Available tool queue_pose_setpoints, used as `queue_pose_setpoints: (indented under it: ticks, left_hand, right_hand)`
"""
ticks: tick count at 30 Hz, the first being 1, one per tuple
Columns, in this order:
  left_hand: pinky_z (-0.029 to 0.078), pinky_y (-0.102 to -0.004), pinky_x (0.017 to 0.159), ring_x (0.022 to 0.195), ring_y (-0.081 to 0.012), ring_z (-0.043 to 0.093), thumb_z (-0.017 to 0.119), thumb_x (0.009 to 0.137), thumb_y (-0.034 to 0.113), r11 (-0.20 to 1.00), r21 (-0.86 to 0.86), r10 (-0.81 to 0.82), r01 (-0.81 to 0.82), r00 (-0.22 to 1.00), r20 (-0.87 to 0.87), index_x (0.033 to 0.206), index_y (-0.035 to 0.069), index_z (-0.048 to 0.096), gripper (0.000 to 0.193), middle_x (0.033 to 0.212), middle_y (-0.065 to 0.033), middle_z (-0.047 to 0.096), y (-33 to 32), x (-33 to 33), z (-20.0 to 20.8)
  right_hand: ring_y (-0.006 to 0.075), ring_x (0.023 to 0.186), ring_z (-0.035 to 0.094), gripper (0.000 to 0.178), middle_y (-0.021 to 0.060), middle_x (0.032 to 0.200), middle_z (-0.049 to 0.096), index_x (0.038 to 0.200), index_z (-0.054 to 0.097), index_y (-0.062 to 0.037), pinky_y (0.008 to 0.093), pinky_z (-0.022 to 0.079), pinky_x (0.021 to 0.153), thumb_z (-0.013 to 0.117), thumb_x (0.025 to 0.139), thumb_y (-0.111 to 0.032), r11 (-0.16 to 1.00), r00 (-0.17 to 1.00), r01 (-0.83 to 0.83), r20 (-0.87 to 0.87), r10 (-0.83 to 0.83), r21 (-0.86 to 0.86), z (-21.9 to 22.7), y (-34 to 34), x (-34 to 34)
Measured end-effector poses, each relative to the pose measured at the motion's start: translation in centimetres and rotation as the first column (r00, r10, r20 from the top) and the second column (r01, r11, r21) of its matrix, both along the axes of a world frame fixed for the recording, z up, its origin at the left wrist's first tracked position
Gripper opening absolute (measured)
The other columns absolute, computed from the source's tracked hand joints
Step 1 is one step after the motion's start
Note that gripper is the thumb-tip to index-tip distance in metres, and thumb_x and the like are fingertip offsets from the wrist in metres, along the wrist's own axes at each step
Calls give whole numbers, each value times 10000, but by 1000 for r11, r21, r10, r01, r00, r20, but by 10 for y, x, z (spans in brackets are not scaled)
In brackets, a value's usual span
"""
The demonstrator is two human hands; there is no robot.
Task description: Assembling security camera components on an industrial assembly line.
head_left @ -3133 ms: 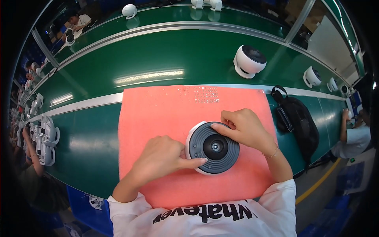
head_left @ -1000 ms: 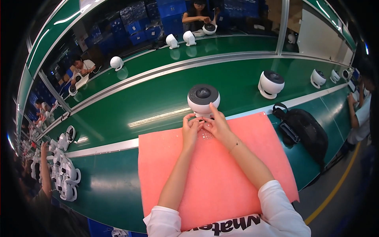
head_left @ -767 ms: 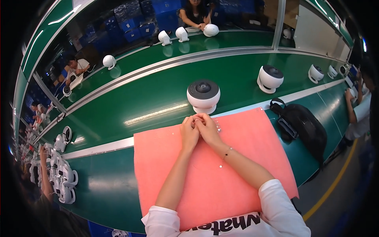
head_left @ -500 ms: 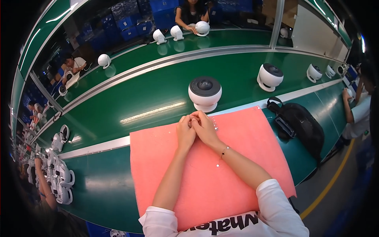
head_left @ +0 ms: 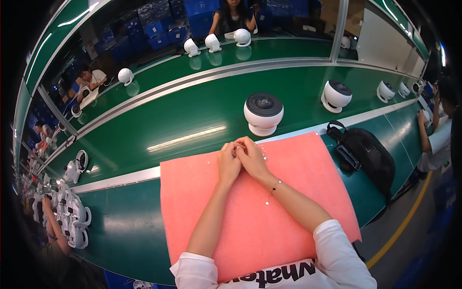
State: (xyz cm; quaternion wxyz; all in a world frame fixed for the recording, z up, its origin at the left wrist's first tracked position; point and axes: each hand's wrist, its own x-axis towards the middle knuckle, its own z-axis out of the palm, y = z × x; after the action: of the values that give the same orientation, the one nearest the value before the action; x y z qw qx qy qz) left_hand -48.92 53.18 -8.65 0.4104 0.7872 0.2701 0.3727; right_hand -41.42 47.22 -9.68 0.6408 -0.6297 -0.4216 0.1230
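Note:
My left hand (head_left: 228, 161) and my right hand (head_left: 250, 157) meet near the far edge of a pink foam sheet (head_left: 197, 212). Their fingers are curled and pressed together; whether anything small sits between them is hidden. Just beyond, a round white device with a black top (head_left: 263, 113) stands upright on the green conveyor belt (head_left: 192, 113), apart from my hands. Small shiny bits (head_left: 264, 153) lie on the sheet beside my right hand. A thin bracelet (head_left: 275, 186) circles my right wrist.
A black bag (head_left: 368, 151) lies right of the sheet. More white devices (head_left: 337, 95) stand farther right on the belt. White parts (head_left: 72, 216) are piled at the left, by a co-worker's arm (head_left: 54, 221). Across the belt, another person (head_left: 234, 19) sits behind white devices (head_left: 212, 43).
The devices on the near belt have moved right. Those on the far belt have shifted slightly left, and the person opposite has taken a hand off the round one. My hands stay together.

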Motion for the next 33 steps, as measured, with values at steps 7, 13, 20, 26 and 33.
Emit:
queue_pose_setpoints:
  ticks: [7,13,20,26,33]
  left_hand:
    - [465,-321,622,690,-241,581,559,763,72,1000,26,-4,4,1000,7,830,14,597,96,796,-132,566,4,3,-7]
    - [465,-324,621,691,-247,583,557,763,73,999,48,-8,7,1000,16,823,21,597,89,795,-131,569,2,5,-4]
    - [460,-334,615,682,-248,578,558,766,86,998,55,5,-5,1000,0,827,25,600,96,785,-129,563,1,7,-5]
    - [458,-331,608,675,-245,575,557,769,87,999,54,-2,2,1000,2,826,23,600,96,781,-127,559,1,9,-7]
    - [452,-331,597,666,-245,569,552,782,91,998,56,-6,5,1000,21,829,22,599,96,773,-128,554,3,11,-12]
  right_hand:
    - [181,860,560,165,115,930,564,966,515,27,295,457,759,476,829,-55,999,1000,-17,-15,17,-32,4,-2,1]
    - [176,856,563,166,115,934,567,968,516,27,292,459,760,479,829,-56,999,1000,-22,-20,22,-33,4,-3,4]
    - [172,860,562,166,111,944,569,973,515,26,292,462,765,481,835,-60,999,999,-21,-50,18,-49,2,-3,6]
    - [176,866,560,162,109,945,565,974,514,24,291,463,766,481,839,-60,999,1000,-17,-11,16,-38,-1,-2,9]
    - [242,837,579,177,143,935,569,949,520,10,333,478,711,512,829,-120,1000,1000,-8,-22,8,8,-6,0,10]
